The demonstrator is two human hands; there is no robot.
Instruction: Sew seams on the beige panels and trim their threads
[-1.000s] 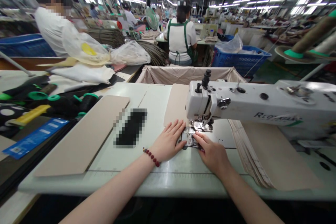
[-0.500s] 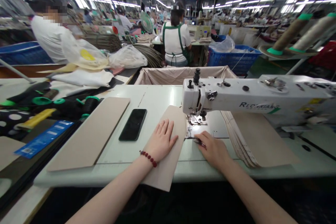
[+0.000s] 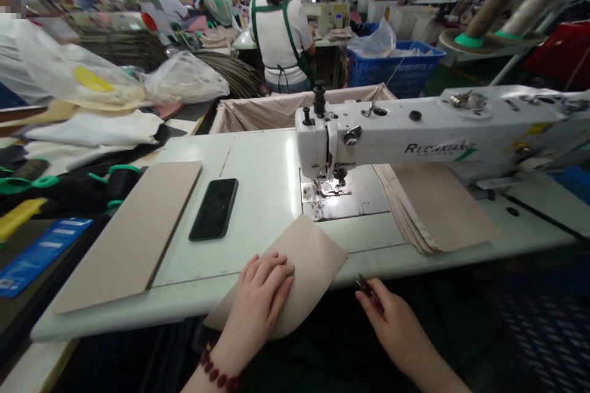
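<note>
My left hand (image 3: 260, 301) lies curled over a curved beige panel (image 3: 299, 273), which hangs past the front edge of the white sewing table (image 3: 262, 184). My right hand (image 3: 387, 313) sits below that edge, pinching small dark thread snips (image 3: 367, 290). Both hands are well in front of the sewing machine head (image 3: 415, 129). Its needle and presser foot (image 3: 325, 187) stand bare above the needle plate. A black smartphone (image 3: 214, 209) lies on the table, beyond my left hand.
A flat beige board (image 3: 129, 233) lies left of the phone, and a stack of beige panels (image 3: 428, 209) lies right of the machine. Behind the table stands a cloth-lined bin (image 3: 295, 107). A co-worker (image 3: 279, 31) sits beyond it, beside a blue crate (image 3: 391, 67).
The beige panel has come out from under the presser foot and now lies at the table's front edge. Both hands have moved back toward me, and the view has tilted.
</note>
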